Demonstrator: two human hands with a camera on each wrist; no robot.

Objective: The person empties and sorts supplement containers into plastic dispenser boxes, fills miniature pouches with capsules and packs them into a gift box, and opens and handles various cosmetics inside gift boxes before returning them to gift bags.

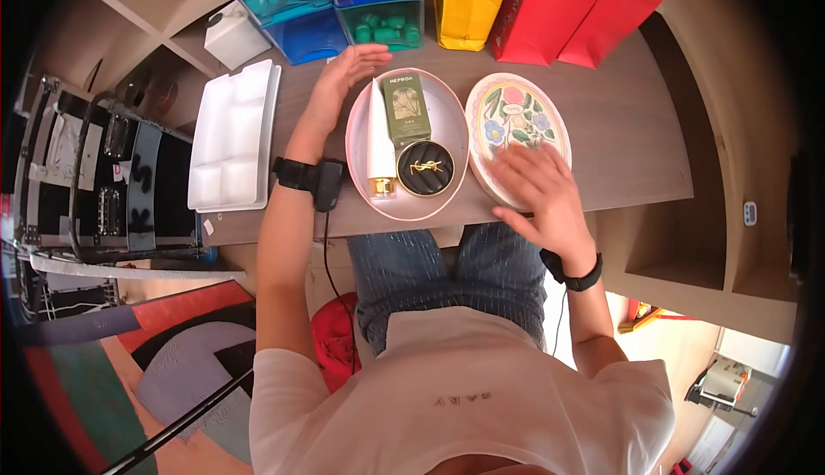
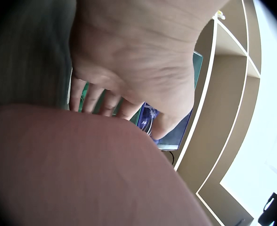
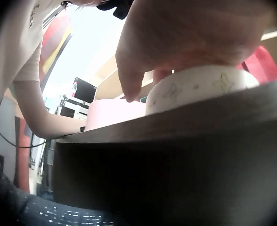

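Observation:
An oval pink-rimmed box base (image 1: 355, 185) holds a white tube with a gold cap (image 1: 378, 136), a green carton (image 1: 406, 107) and a round black compact (image 1: 426, 168). Just beyond its upper left rim is the left hand (image 1: 348, 71), fingers extended, holding nothing; the left wrist view shows that palm (image 2: 138, 61) with fingers spread. To the right lies an oval floral lid (image 1: 520, 110). Over its lower part rests the right hand (image 1: 541, 187), fingers nearly straight; in the right wrist view this hand (image 3: 190, 42) is on top of the patterned lid (image 3: 199, 87).
A white compartment tray (image 1: 232, 140) lies at the left of the table (image 1: 632, 149). Along the back stand stacked blue and teal drawers (image 1: 331, 3), a white container (image 1: 236, 37), a yellow bag (image 1: 471, 3) and red bags (image 1: 567, 11). The table's front edge is near the body.

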